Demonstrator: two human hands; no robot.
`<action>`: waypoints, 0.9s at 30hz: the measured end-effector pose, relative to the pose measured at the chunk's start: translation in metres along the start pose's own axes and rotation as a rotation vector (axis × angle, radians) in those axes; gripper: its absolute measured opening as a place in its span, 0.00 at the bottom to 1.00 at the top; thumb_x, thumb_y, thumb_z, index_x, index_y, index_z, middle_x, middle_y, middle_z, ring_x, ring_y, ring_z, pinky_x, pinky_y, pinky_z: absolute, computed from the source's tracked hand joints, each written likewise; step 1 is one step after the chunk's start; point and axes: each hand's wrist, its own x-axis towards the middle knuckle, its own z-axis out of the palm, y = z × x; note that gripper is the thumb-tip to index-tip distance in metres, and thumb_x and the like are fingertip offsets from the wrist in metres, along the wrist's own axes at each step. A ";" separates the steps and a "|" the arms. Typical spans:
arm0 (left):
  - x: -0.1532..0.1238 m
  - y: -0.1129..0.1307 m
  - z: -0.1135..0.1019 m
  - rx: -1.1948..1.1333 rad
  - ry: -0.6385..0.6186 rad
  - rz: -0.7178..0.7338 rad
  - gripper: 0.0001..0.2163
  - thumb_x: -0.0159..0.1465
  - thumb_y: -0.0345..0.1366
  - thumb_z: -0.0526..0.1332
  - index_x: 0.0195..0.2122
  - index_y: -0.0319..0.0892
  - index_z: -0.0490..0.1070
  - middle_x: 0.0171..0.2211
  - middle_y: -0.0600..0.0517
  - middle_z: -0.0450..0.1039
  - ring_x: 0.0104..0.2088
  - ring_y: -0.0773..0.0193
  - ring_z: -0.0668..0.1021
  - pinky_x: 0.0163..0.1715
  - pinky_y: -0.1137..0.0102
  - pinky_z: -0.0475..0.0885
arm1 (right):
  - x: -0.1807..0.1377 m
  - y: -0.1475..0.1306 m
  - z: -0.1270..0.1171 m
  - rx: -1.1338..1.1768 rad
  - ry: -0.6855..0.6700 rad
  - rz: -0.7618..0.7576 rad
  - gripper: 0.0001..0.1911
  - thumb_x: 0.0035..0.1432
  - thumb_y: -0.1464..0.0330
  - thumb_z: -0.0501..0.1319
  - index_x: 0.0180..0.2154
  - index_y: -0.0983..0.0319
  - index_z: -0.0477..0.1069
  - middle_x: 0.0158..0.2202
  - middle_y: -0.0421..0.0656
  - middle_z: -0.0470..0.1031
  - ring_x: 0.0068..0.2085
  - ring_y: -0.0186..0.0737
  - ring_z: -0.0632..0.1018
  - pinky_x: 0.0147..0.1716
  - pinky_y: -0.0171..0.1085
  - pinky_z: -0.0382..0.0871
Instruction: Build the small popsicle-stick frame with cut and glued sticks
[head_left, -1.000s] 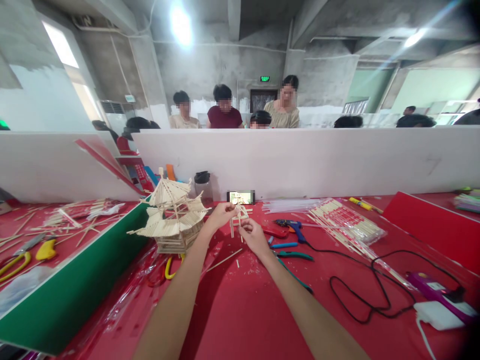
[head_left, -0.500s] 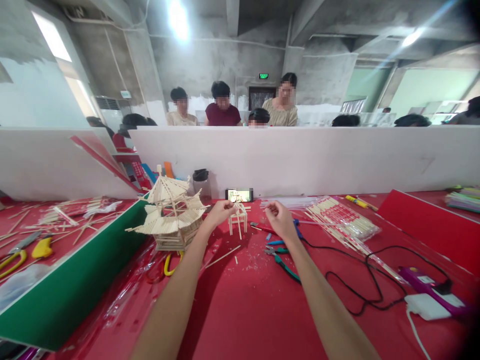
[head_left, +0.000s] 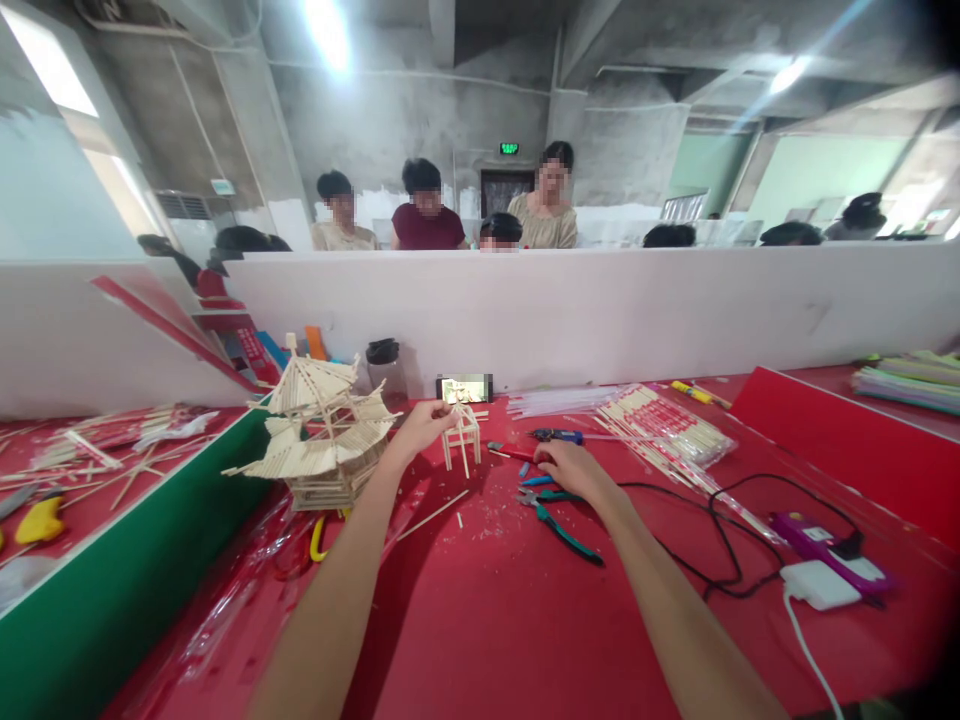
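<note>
My left hand (head_left: 426, 424) is closed in a pinch at the top left of a small wooden stick frame (head_left: 470, 434), which stands upright on thin legs. My right hand (head_left: 571, 468) is low over the tools with its fingers curled; what lies under them is hidden. Just beyond it lies a blue glue gun (head_left: 568, 437), its handle covered by the hand. A red-handled tool (head_left: 511, 453) reaches toward my right fingertips. Nearer to me are green-handled pliers (head_left: 568, 535). A larger stick pagoda (head_left: 330, 445) stands left of my left hand.
A phone (head_left: 465, 388) leans behind the small frame, near a dark-lidded bottle (head_left: 384, 368). Bagged sticks (head_left: 667, 425), a black cable (head_left: 720, 580) and a white adapter (head_left: 821, 584) lie right. A green board (head_left: 142, 545) borders the left. People are beyond the white partition (head_left: 600, 310).
My right hand has come down from its raised place beside the small frame to the tools. My left hand stays at the frame's top. The view has shifted slightly right.
</note>
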 end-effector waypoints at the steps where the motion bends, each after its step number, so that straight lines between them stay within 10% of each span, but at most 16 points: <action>1: 0.001 -0.001 0.000 -0.003 -0.001 0.002 0.16 0.53 0.48 0.66 0.27 0.37 0.72 0.22 0.56 0.69 0.24 0.68 0.68 0.28 0.73 0.61 | -0.002 0.001 -0.002 -0.010 -0.018 0.004 0.06 0.54 0.71 0.64 0.34 0.57 0.78 0.36 0.45 0.80 0.37 0.43 0.79 0.35 0.35 0.65; 10: 0.002 -0.002 0.000 -0.021 -0.007 0.008 0.16 0.52 0.47 0.66 0.26 0.37 0.72 0.22 0.55 0.70 0.25 0.68 0.69 0.29 0.72 0.63 | -0.008 0.003 -0.008 -0.042 -0.074 -0.057 0.02 0.51 0.73 0.64 0.29 0.60 0.75 0.33 0.47 0.78 0.37 0.44 0.77 0.36 0.35 0.64; 19: -0.002 0.002 0.000 0.016 0.006 0.027 0.16 0.54 0.48 0.64 0.27 0.37 0.73 0.22 0.54 0.70 0.26 0.66 0.69 0.29 0.72 0.63 | -0.007 -0.066 -0.010 0.769 0.134 -0.107 0.12 0.61 0.63 0.54 0.41 0.59 0.72 0.25 0.38 0.73 0.26 0.36 0.73 0.29 0.34 0.67; 27: -0.001 0.003 -0.002 0.014 -0.013 0.016 0.16 0.53 0.47 0.65 0.28 0.37 0.74 0.22 0.54 0.71 0.24 0.67 0.69 0.28 0.72 0.63 | -0.002 -0.104 0.019 1.016 0.250 -0.090 0.12 0.56 0.61 0.62 0.42 0.58 0.70 0.31 0.43 0.78 0.33 0.42 0.79 0.35 0.40 0.73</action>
